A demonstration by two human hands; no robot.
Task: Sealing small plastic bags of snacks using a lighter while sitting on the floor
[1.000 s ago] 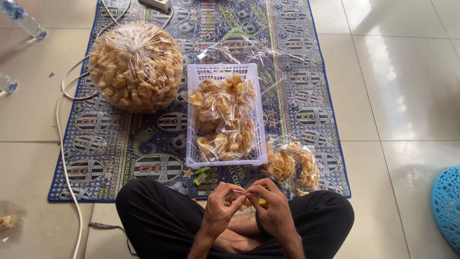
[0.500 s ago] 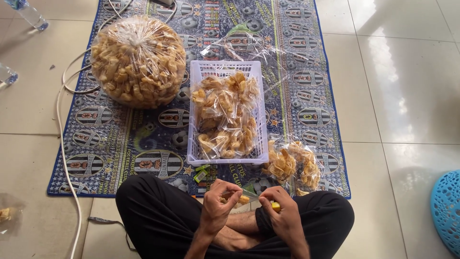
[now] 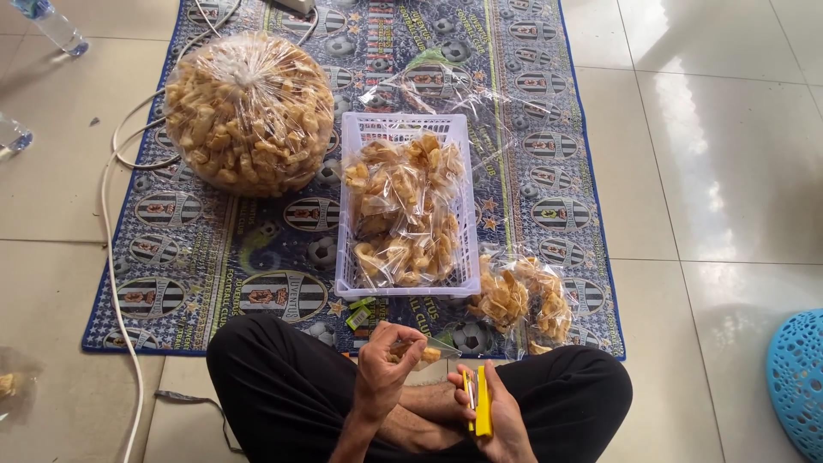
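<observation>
While cross-legged, left hand pinching snack packet, right hand gripping yellow stapler

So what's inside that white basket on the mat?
The white basket holds small clear bags of golden crackers, piled on one another. The bags underneath and the basket's floor are covered, so their count cannot be told.

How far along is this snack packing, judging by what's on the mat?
Done: the white basket holds several filled small packets, and more filled packets lie beside it. In hand: the left hand pinches one small filled bag, while the right hand grips a yellow stapler. Left: the big clear sack of snacks looks quite full, and empty clear bags wait behind the basket.
</observation>
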